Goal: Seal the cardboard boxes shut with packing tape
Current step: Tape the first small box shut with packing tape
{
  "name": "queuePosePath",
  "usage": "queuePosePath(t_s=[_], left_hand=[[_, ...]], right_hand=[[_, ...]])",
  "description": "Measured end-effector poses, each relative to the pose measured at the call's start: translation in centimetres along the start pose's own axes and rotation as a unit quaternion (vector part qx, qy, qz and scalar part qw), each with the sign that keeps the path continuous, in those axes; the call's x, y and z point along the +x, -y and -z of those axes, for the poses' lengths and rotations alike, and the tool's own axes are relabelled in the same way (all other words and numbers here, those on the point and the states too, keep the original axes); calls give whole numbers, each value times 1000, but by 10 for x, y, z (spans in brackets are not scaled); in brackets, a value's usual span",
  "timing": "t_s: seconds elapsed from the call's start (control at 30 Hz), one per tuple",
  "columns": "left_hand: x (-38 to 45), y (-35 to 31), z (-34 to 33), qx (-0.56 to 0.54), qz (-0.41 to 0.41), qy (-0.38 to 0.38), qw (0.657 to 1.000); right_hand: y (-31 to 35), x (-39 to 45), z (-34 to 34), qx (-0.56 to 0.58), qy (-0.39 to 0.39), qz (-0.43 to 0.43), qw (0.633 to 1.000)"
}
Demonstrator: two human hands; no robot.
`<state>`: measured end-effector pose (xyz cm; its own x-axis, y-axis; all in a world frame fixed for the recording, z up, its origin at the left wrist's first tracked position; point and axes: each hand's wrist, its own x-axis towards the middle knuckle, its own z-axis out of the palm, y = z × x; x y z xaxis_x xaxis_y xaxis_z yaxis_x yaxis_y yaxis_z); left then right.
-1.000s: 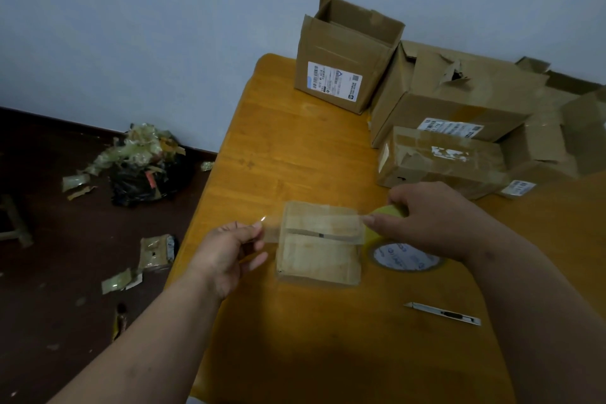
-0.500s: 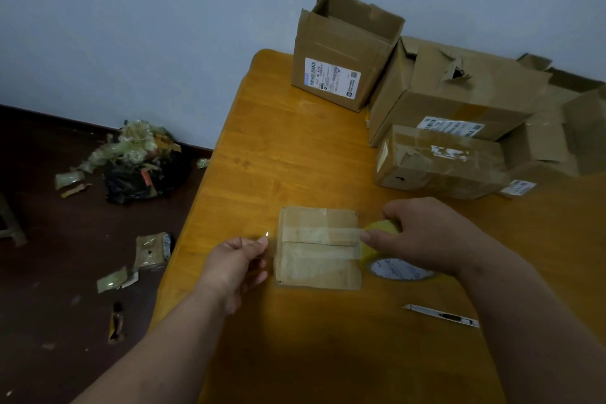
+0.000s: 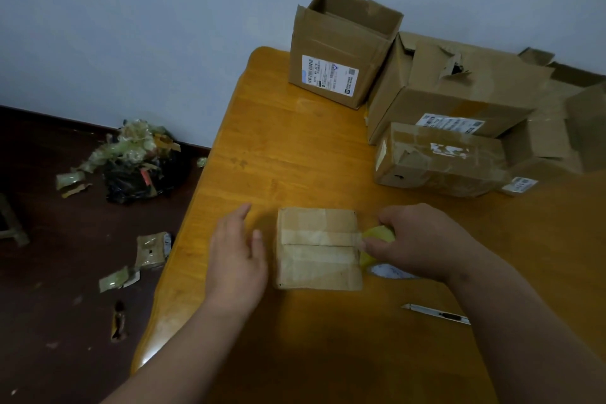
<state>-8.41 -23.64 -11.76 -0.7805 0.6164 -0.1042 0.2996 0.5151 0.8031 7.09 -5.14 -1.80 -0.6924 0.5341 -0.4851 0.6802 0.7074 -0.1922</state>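
At frame centre, the small box [image 3: 318, 248] bore a tape strip [image 3: 319, 235] across its flaps. The right hand [image 3: 423, 241] gripped the tape roll [image 3: 377, 241] at its right edge; the left hand [image 3: 237, 256], fingers relaxed, apparently rested beside its left side.

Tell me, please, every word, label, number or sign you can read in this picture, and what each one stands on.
No text can be read.
White shipping label with barcode on the open-topped cardboard box: too small and blurred.
White label on the large torn box: blurred.
Small barcode label at the right: blurred.
Torn white label remnant on the taped flat box: no letters left.
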Motion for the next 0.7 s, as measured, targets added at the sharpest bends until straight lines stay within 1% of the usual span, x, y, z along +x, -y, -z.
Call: queuePosePath(t_s=[0.03,0.07,0.1,0.17,0.23,0.37,0.43,0.53,0.6,0.7], left_hand=[[-1,-13,2,31,-63,41,997],[-2,-24,1,79,-105,97,987],[-3,-32,-2,145,-134,142,970],[-5,-36,-12,256,-159,191,934],[-4,-30,-20,292,-149,208,922],[-4,-26,-24,334,-150,206,907],[-4,-27,-24,350,-149,206,901],[-3,-27,-23,371,-147,213,892],[-3,-28,-23,379,-143,220,887],[-2,-29,-25,387,-139,226,883]], right_hand=[[0,0,0,2,-2,1,1000],[0,1,0,2,-4,1,1000],[0,2,0,1,-6,1,1000],[-2,2,-1,-1,-8,2,1000],[-3,1,-1,8,-6,7,1000],[-7,-2,2,34,7,25,999],[-17,-2,5,94,25,25,995],[-34,-5,13,189,72,21,979],[-42,-7,15,224,91,15,970],[-46,-4,11,251,88,21,964]])
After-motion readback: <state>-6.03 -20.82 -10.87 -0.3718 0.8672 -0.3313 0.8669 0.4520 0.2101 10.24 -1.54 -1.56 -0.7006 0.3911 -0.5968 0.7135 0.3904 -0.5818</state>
